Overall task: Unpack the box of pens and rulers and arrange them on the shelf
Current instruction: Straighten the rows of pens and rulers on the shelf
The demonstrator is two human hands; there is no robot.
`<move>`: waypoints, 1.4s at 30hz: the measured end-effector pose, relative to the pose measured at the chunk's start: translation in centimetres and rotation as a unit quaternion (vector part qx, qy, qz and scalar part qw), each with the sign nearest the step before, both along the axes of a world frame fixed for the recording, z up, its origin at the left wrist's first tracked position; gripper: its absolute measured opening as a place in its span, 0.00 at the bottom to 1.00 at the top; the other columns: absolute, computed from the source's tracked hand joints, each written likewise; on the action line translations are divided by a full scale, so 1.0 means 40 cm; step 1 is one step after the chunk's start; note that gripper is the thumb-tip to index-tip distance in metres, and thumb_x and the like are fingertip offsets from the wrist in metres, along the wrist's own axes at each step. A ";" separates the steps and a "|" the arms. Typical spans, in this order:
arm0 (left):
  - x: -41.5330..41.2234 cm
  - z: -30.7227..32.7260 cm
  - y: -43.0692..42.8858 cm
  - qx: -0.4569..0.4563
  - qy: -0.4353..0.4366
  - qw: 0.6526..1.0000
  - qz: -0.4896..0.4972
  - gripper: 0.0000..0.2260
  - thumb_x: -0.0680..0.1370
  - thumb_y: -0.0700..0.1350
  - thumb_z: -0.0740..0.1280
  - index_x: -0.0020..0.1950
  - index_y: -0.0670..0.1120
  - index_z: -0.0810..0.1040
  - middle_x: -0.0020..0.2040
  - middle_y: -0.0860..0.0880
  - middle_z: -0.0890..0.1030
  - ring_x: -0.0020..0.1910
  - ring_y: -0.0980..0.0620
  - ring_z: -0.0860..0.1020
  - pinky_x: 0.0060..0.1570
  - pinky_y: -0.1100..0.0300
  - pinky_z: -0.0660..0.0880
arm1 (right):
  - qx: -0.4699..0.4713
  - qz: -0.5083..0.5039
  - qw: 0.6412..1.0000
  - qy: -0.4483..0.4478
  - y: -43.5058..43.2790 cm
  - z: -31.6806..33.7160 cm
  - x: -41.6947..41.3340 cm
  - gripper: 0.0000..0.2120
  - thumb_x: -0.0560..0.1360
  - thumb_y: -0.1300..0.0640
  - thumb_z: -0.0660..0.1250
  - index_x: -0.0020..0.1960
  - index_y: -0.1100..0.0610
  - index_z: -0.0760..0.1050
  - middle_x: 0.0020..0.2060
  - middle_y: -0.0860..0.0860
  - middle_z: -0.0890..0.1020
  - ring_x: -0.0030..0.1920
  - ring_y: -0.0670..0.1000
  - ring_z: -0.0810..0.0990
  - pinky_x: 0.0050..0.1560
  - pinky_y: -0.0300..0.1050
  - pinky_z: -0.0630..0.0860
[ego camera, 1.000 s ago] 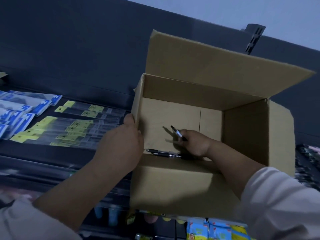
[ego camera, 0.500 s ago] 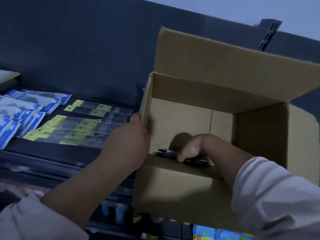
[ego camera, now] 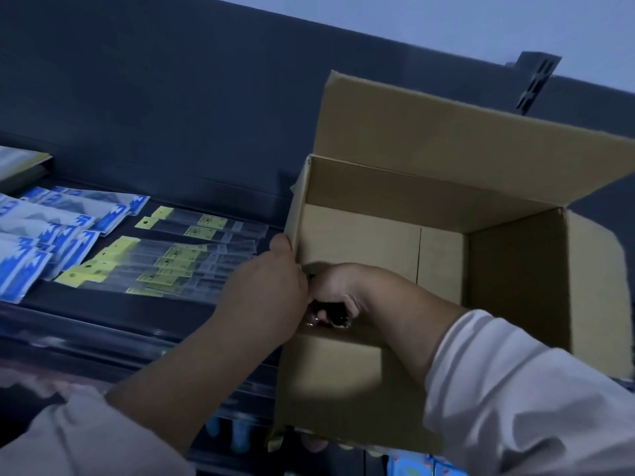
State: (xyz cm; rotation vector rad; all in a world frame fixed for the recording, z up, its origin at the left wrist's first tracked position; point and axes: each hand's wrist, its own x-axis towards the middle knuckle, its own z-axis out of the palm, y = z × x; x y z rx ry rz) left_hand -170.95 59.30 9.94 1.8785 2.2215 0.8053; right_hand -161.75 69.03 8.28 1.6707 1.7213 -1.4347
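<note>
Lining dark shelf (ego camera: pixel 120 309), packaged rulers (ego camera: pixel 178 259), pale wall (ego camera: pixel 446 18)

A dark flat metal shelf (ego camera: pixel 113 309) carries an overlapping pile of clear plastic sleeves with yellow header cards (ego camera: pixel 165 266), two more such sleeves lying just behind it, and blue-and-white flat packets (ego camera: pixel 51 231) overlapping in rows to the left

Dim, bluish light throughout, and grainy too. A soft shadow falls across the front of the box (ego camera: pixel 343 379), darkest on its left half. Under the right hand (ego camera: pixel 340 286) it's murky: something dark and glossy, possibly pens (ego camera: pixel 331 312), catching small glints. The left sleeve (ego camera: pixel 86 441) and the shelf (ego camera: pixel 103 314) front are blurred.
</note>
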 end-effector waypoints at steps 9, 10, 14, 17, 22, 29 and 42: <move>0.000 0.003 -0.006 -0.018 -0.016 1.000 -0.004 0.14 0.81 0.47 0.56 0.65 0.46 0.63 0.48 0.47 0.79 0.41 0.49 0.73 0.40 0.55 0.67 | 0.120 0.183 0.967 -0.131 -0.011 0.033 0.005 0.08 0.76 0.64 0.62 0.50 0.68 0.76 0.38 0.58 0.78 0.35 0.54 0.74 0.41 0.48 0.75; 0.000 0.004 -0.005 -0.018 -0.018 1.000 -0.002 0.14 0.81 0.47 0.56 0.65 0.46 0.63 0.48 0.47 0.79 0.40 0.49 0.72 0.39 0.55 0.67 | 0.117 0.199 0.961 -0.152 -0.004 0.035 0.016 0.11 0.76 0.63 0.63 0.56 0.67 0.76 0.42 0.59 0.79 0.39 0.54 0.76 0.45 0.50 0.76; -0.001 0.012 0.012 -0.031 -0.016 0.999 0.001 0.11 0.81 0.44 0.56 0.63 0.44 0.64 0.42 0.50 0.74 0.39 0.50 0.71 0.38 0.57 0.67 | 0.072 0.100 0.983 -0.135 0.020 0.036 0.093 0.06 0.78 0.61 0.59 0.48 0.64 0.71 0.34 0.58 0.74 0.33 0.55 0.74 0.38 0.47 0.72; -0.003 0.033 0.032 -0.053 -0.016 0.998 0.000 0.08 0.81 0.43 0.56 0.59 0.44 0.66 0.37 0.52 0.70 0.37 0.51 0.71 0.33 0.58 0.65 | 0.104 -0.022 0.994 0.023 0.034 0.060 0.158 0.03 0.77 0.66 0.58 0.46 0.63 0.70 0.32 0.57 0.76 0.25 0.50 0.76 0.27 0.41 0.74; -0.011 0.087 0.084 -0.120 -0.026 0.992 0.010 0.04 0.80 0.43 0.56 0.50 0.44 0.68 0.40 0.49 0.71 0.37 0.52 0.69 0.29 0.59 0.60 | 0.146 -0.120 0.951 0.244 0.039 0.163 0.233 0.10 0.77 0.71 0.57 0.49 0.58 0.71 0.39 0.55 0.81 0.30 0.48 0.76 0.27 0.38 0.75; -0.033 0.119 0.188 -0.227 0.003 0.974 0.005 0.09 0.78 0.41 0.60 0.53 0.39 0.76 0.45 0.43 0.77 0.43 0.46 0.76 0.36 0.58 0.72 | 0.140 -0.184 0.878 0.419 -0.003 0.312 0.296 0.07 0.77 0.68 0.61 0.46 0.57 0.73 0.37 0.54 0.81 0.34 0.50 0.80 0.35 0.41 0.78; 0.238 0.256 0.017 0.037 -0.176 0.967 -0.180 0.09 0.80 0.53 0.60 0.49 0.49 0.76 0.43 0.49 0.81 0.41 0.50 0.79 0.40 0.57 0.73 | 0.154 -0.335 0.753 0.546 -0.157 0.326 0.402 0.05 0.76 0.68 0.63 0.46 0.59 0.73 0.35 0.54 0.83 0.35 0.52 0.83 0.34 0.44 0.80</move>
